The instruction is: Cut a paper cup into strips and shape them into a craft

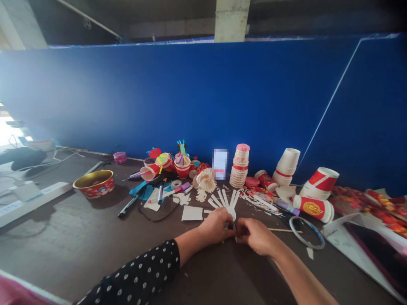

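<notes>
My left hand (215, 225) and my right hand (257, 235) meet on the dark table, fingers pinched together at the base of a white paper cup cut into a fan of strips (226, 199). The strips spread away from me, just beyond my fingers. A small dark item shows between the two hands; I cannot make out what it is. A white paper square (192, 213) lies just left of my left hand.
Stacks of red-and-white paper cups (239, 166) and tipped cups (313, 207) stand along the blue wall. A gold-and-red bowl (94, 184) sits at the left, markers and tape (175, 184) in the middle, a ring (307, 232) and a skewer at the right.
</notes>
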`<control>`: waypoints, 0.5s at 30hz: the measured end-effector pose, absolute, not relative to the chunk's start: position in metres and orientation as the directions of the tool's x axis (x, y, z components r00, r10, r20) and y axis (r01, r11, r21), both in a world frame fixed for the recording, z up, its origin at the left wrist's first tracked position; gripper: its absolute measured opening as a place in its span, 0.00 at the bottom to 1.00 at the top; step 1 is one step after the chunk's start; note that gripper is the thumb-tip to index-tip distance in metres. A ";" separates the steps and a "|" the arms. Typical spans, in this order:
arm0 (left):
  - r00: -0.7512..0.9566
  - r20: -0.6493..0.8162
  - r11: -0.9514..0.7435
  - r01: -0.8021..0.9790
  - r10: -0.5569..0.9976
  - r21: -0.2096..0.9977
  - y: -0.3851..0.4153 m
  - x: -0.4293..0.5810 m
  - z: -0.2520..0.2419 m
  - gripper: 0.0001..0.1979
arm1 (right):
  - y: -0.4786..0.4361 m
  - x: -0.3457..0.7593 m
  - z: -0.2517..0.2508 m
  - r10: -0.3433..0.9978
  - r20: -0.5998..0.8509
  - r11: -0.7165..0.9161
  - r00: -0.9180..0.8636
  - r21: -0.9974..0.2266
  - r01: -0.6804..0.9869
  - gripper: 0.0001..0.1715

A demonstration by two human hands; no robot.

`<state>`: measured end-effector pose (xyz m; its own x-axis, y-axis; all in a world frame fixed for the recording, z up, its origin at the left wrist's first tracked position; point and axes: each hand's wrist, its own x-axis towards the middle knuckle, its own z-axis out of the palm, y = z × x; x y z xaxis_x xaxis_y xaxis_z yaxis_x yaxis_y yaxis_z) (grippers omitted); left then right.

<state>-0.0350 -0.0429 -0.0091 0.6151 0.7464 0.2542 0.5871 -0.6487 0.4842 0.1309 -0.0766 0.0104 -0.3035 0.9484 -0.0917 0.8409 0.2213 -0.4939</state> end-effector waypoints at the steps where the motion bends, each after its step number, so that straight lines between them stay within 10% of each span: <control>1: 0.617 0.257 -0.651 0.583 0.744 0.486 -0.043 -0.035 -0.009 0.08 | -0.077 0.131 0.010 0.950 -0.090 0.217 -0.298 -0.496 0.841 0.06; 15: 0.642 0.266 -0.679 0.567 0.719 0.467 -0.048 -0.040 -0.005 0.11 | -0.075 0.133 0.007 0.953 -0.089 0.207 -0.291 -0.510 0.835 0.05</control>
<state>-0.0398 -0.0475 -0.0050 0.6421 0.7190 0.2661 0.5665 -0.6789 0.4671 0.1327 -0.0752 0.0073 -0.2907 0.9526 -0.0894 0.8352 0.2070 -0.5095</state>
